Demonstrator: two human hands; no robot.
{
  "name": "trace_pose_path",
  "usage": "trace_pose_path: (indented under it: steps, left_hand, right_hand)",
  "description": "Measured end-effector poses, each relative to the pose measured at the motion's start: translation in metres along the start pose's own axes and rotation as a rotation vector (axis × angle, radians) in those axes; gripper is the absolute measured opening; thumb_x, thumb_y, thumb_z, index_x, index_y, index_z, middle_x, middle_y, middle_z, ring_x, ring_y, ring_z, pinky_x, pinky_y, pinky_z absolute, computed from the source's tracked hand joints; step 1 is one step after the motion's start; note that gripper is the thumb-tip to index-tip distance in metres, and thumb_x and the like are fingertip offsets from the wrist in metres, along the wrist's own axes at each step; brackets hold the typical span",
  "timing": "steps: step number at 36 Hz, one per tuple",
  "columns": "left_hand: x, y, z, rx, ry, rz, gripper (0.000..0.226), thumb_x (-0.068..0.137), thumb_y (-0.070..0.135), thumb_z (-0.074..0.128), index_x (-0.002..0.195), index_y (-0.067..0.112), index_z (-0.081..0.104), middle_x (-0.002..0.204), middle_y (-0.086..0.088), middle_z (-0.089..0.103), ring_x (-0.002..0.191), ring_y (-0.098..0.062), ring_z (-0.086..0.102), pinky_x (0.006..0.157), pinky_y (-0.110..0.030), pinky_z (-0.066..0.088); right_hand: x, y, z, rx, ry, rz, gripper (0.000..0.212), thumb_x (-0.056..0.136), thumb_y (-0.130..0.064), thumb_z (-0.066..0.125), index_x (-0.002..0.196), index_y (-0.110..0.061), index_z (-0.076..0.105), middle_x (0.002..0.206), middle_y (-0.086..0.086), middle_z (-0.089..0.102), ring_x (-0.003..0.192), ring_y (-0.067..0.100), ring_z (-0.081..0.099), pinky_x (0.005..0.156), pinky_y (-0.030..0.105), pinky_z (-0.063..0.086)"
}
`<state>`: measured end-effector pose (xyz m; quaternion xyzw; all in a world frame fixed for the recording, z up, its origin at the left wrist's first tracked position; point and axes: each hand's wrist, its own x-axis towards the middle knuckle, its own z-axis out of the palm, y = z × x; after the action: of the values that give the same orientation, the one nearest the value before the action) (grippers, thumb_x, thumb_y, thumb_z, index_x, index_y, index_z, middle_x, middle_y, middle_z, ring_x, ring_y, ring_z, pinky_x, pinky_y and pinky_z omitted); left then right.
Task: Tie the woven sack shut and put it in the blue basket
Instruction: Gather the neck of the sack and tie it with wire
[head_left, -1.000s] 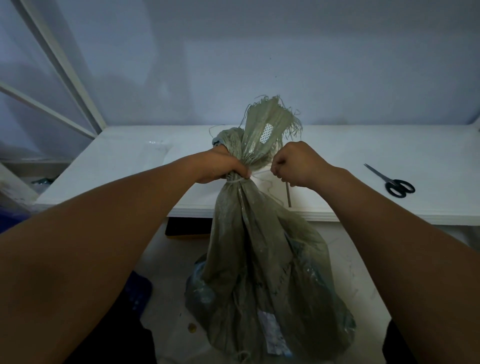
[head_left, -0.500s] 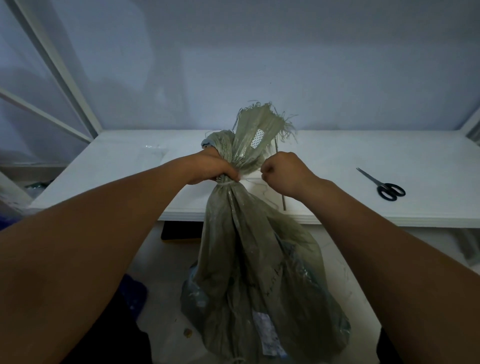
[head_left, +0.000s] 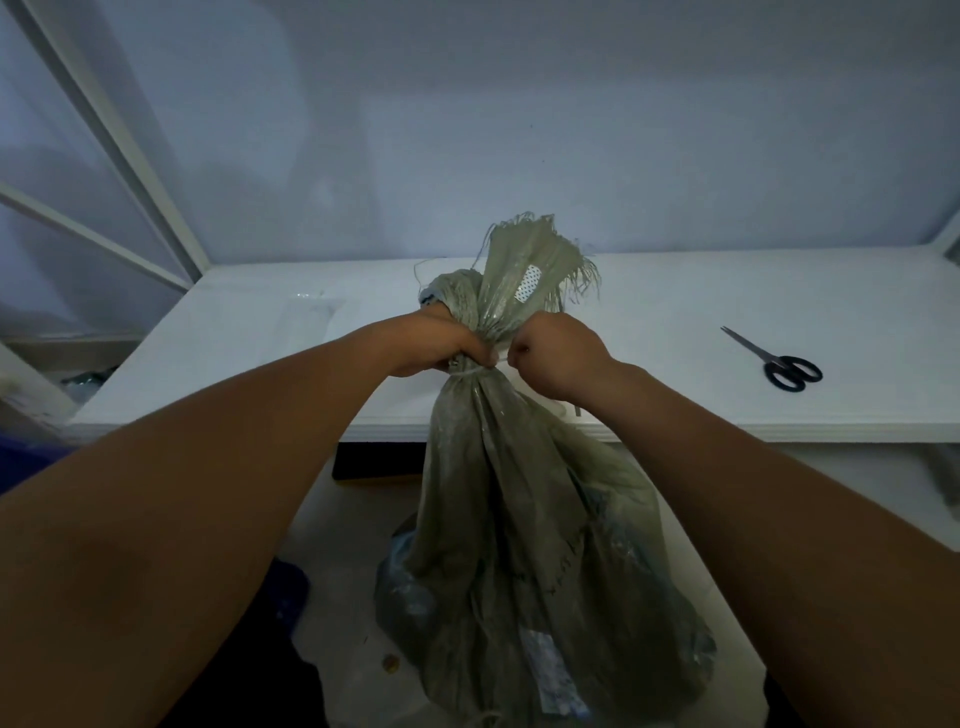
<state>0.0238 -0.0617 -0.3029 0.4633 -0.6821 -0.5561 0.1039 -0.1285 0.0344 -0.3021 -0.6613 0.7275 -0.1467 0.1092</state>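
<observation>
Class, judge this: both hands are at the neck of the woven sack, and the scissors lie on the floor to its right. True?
No. The head view shows the scissors on the white table, not the floor. The left hand and right hand are at the woven sack's neck, as stated.

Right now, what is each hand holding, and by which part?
The left hand grips the woven sack at its gathered neck, just above the white tie. The right hand holds the tie's free end beside the neck.
</observation>
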Motion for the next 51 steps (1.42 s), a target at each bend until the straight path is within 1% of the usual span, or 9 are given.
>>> trace_pose_path:
  steps: [13, 17, 25, 29, 32, 36, 42, 47, 51]
  left_hand:
    - [-0.002, -0.010, -0.002, -0.111, -0.108, -0.040, 0.053, 0.077, 0.001, 0.081, 0.126, 0.010, 0.063, 0.118, -0.008, 0.071, 0.112, -0.024, 0.065, 0.098, -0.038, 0.053]
    - [-0.004, -0.011, -0.001, -0.134, -0.107, -0.039, 0.047, 0.080, -0.005, 0.075, 0.124, 0.009, 0.064, 0.112, -0.007, 0.072, 0.105, -0.020, 0.065, 0.088, -0.032, 0.055]
    - [-0.004, -0.012, -0.001, -0.152, -0.031, -0.013, 0.038, 0.079, -0.012, 0.072, 0.113, 0.005, 0.067, 0.102, -0.007, 0.072, 0.099, -0.020, 0.067, 0.086, -0.027, 0.055]
    - [-0.002, -0.012, 0.000, -0.129, 0.073, 0.025, 0.040, 0.075, -0.018, 0.073, 0.109, 0.004, 0.068, 0.096, -0.008, 0.072, 0.093, -0.019, 0.068, 0.067, -0.020, 0.057]
    - [-0.002, -0.008, 0.003, -0.115, 0.061, 0.030, 0.043, 0.075, -0.020, 0.072, 0.112, 0.000, 0.067, 0.092, -0.008, 0.072, 0.084, -0.015, 0.069, 0.063, -0.018, 0.056]
    - [-0.002, -0.002, 0.006, -0.072, 0.031, 0.036, 0.046, 0.074, -0.018, 0.074, 0.114, 0.003, 0.067, 0.096, -0.008, 0.072, 0.088, -0.016, 0.069, 0.071, -0.023, 0.058]
    - [0.002, 0.003, 0.014, -0.039, 0.051, 0.069, 0.048, 0.071, -0.015, 0.076, 0.116, 0.001, 0.067, 0.110, -0.014, 0.072, 0.104, -0.027, 0.068, 0.089, -0.038, 0.057]
    - [0.000, 0.010, 0.017, -0.017, 0.054, 0.106, 0.043, 0.076, -0.012, 0.073, 0.116, 0.003, 0.067, 0.107, -0.013, 0.071, 0.099, -0.025, 0.066, 0.085, -0.035, 0.057]
    - [0.001, 0.014, 0.018, 0.045, 0.041, 0.071, 0.041, 0.080, -0.004, 0.073, 0.119, 0.008, 0.066, 0.114, -0.015, 0.070, 0.105, -0.027, 0.066, 0.093, -0.042, 0.057]
  right_hand:
    - [-0.002, -0.006, -0.003, -0.018, -0.030, -0.009, 0.020, 0.090, -0.017, 0.060, 0.094, -0.014, 0.080, 0.091, 0.007, 0.073, 0.080, 0.025, 0.066, 0.066, 0.029, 0.047]
    - [-0.005, -0.008, -0.006, -0.009, -0.030, 0.001, 0.020, 0.088, -0.013, 0.059, 0.091, -0.013, 0.079, 0.091, 0.007, 0.071, 0.076, 0.023, 0.062, 0.063, 0.027, 0.042]
    - [-0.006, -0.009, -0.009, -0.015, -0.030, -0.002, 0.020, 0.088, -0.013, 0.058, 0.089, -0.014, 0.078, 0.090, 0.007, 0.071, 0.077, 0.024, 0.062, 0.063, 0.027, 0.040]
    - [-0.006, -0.011, -0.009, -0.014, -0.040, 0.004, 0.020, 0.090, -0.015, 0.057, 0.093, -0.013, 0.077, 0.094, 0.006, 0.069, 0.078, 0.024, 0.059, 0.067, 0.030, 0.042]
    - [-0.009, -0.011, -0.012, -0.028, -0.075, 0.041, 0.018, 0.091, -0.013, 0.054, 0.088, -0.011, 0.071, 0.085, 0.005, 0.063, 0.077, 0.024, 0.059, 0.067, 0.031, 0.042]
    - [-0.012, -0.008, -0.014, -0.064, -0.132, 0.077, 0.012, 0.093, -0.012, 0.052, 0.085, -0.014, 0.061, 0.086, 0.002, 0.059, 0.083, 0.023, 0.057, 0.071, 0.032, 0.040]
    - [-0.015, -0.013, -0.007, -0.054, -0.170, 0.071, 0.030, 0.097, -0.016, 0.055, 0.125, -0.008, 0.062, 0.125, 0.013, 0.063, 0.110, 0.030, 0.061, 0.078, 0.033, 0.040]
    - [-0.014, -0.016, -0.012, -0.054, -0.057, 0.080, 0.030, 0.097, -0.023, 0.055, 0.123, -0.010, 0.063, 0.121, 0.012, 0.065, 0.111, 0.031, 0.063, 0.079, 0.035, 0.040]
    - [-0.011, -0.017, -0.017, -0.058, -0.045, 0.110, 0.028, 0.095, -0.028, 0.056, 0.115, -0.011, 0.066, 0.115, 0.011, 0.067, 0.105, 0.030, 0.064, 0.078, 0.035, 0.043]
